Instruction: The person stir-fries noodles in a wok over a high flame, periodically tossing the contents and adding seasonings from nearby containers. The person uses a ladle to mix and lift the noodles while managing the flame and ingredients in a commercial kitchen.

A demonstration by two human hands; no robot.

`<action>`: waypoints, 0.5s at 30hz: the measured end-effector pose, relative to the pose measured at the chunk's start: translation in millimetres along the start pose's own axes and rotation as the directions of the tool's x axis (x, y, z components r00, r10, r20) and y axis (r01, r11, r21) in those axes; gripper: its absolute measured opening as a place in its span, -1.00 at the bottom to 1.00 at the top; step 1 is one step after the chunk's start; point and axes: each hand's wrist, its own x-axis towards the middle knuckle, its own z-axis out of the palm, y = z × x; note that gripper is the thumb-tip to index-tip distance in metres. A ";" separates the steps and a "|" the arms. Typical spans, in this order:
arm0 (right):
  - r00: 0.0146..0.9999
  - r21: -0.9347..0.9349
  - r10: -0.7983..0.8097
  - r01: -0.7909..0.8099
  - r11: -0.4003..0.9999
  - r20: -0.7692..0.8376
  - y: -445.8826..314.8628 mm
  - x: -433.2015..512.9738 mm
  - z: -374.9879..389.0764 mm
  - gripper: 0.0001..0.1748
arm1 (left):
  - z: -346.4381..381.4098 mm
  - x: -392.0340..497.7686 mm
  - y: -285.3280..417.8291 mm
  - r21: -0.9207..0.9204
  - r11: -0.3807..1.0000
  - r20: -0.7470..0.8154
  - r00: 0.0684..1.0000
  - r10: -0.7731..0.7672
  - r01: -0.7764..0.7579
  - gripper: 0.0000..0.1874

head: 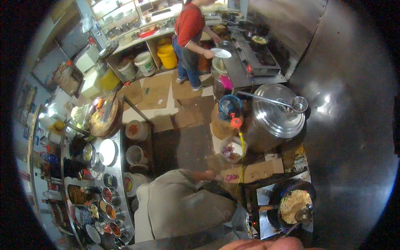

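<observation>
At the bottom edge my right hand [268,243], partly cut off, is closed around the handle of a metal ladle [302,215]. The ladle's bowl rests in a dark wok [275,215] on pale, crumbly food [293,204] with orange and green bits. The wok has a wooden handle [266,207]. A blurred hand, seemingly my left hand [204,175], comes out of a beige sleeve [175,200] at lower centre, near a cardboard piece [256,172] with purple scraps. Its fingers cannot be made out, nor whether it holds anything.
A person [190,31] in red sleeves holds a white plate [221,53] by the far stove [256,56]. A large lidded pot [279,109] and a gas cylinder [223,125] with a yellow hose stand at right. Ingredient pots line the left metal counter [126,200], below a round chopping block [107,125].
</observation>
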 end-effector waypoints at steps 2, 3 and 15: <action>1.000 0.041 0.011 -0.010 0.999 -0.008 7.5 -3.9 -1.7 -0.48 | 1.5 -3.7 3.6 -0.240 0.958 0.049 0.987 -0.152 0.159 -0.47; 1.000 0.063 0.018 -0.017 0.998 -0.010 11.8 -6.0 -2.6 -0.49 | 1.6 -3.4 4.2 -0.262 0.950 0.065 0.985 -0.159 0.170 -0.58; 0.999 0.385 0.032 -0.031 0.923 0.005 124.9 -21.6 -16.6 -0.46 | 11.8 -4.6 6.9 -0.288 0.942 -0.016 0.982 -0.186 0.173 -0.41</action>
